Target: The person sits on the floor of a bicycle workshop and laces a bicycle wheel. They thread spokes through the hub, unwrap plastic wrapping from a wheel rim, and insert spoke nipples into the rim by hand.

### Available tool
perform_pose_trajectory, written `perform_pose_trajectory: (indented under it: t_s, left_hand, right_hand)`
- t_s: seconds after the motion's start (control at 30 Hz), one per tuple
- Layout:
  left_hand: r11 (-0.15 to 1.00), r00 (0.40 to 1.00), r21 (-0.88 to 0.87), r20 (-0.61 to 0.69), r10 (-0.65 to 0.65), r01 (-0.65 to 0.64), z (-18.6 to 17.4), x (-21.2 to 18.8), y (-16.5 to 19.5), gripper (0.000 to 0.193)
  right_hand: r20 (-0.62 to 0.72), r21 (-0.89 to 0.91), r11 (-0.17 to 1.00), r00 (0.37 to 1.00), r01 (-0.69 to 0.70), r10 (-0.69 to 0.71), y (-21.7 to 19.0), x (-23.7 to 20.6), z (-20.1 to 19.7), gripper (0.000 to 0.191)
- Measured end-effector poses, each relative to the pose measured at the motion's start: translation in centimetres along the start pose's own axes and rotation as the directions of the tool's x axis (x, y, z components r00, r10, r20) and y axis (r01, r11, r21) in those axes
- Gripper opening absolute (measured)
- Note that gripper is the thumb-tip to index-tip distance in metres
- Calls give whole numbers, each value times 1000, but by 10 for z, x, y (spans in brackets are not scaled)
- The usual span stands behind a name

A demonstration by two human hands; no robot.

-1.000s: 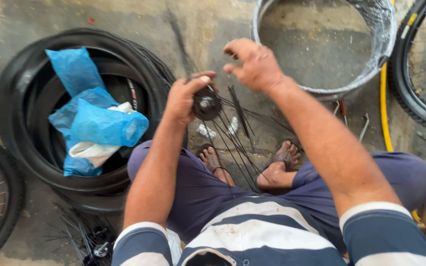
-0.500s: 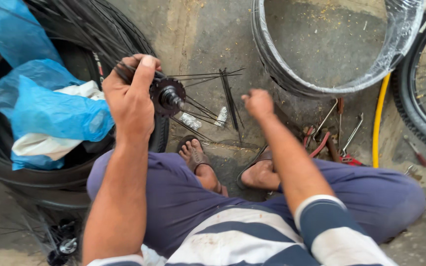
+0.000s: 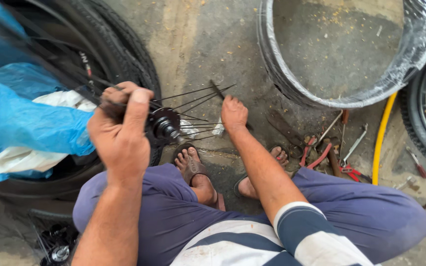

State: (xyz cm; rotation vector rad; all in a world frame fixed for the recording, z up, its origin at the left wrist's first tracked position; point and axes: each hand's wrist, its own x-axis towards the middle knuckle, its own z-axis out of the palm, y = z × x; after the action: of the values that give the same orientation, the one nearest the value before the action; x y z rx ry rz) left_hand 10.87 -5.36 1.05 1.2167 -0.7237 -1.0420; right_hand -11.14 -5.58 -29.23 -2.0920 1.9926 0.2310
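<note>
L hand (image 3: pixel 122 129) tight round black wheel hub (image 3: pixel 164 125) w/ spokes (image 3: pixel 193 106); R hand (image 3: pixel 233 113) on spokes, grip unclear.

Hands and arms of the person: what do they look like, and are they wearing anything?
Both are bare, no gloves. The left hand and right hand wear no rings or watch that show. The right arm has a short sleeve, dark blue with white stripes.
</note>
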Motion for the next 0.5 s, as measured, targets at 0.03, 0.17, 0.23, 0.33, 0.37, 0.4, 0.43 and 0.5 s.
perform_pose_trajectory:
  t_s: [0.03,0.17,0.23,0.33,0.37,0.4,0.43,0.5]
  left_hand:
    - [997,1000,71,0,17,-17,0,0,0,13]
    - [984,999,178,-48,-4,13,-3,-1,2,10]
    - [982,996,183,-78,-37,51,-4,-1,2,11]
    - [977,998,209,-60,-15,27,-5,-1,1,16]
    - [981,1000,192,-25,15,-10,-5,-1,1,18]
    - [983,1000,182,-8,24,-22,-5,-1,1,18]
    - [984,999,173,9,33,-34,-5,0,0,18]
    - [983,1000,185,-2,3,-3,-6,-1,1,13]
  right_hand:
    - [-18,-1,1000,1000,-25,25,2,3,1,7]
    - [15,-4,999,998,-54,54,10,9,1,25]
    - [48,19,999,998,-31,30,15,8,0,30]
    - [75,182,978,993,-104,91,32,6,-3,28]
    - [46,218,969,993,-115,107,39,5,-4,22]
    - [16,253,959,991,-129,129,46,4,-6,17]
    - [-9,286,947,988,-146,155,54,2,-9,12]
    - [127,622,729,955,-287,268,70,-1,-18,12]
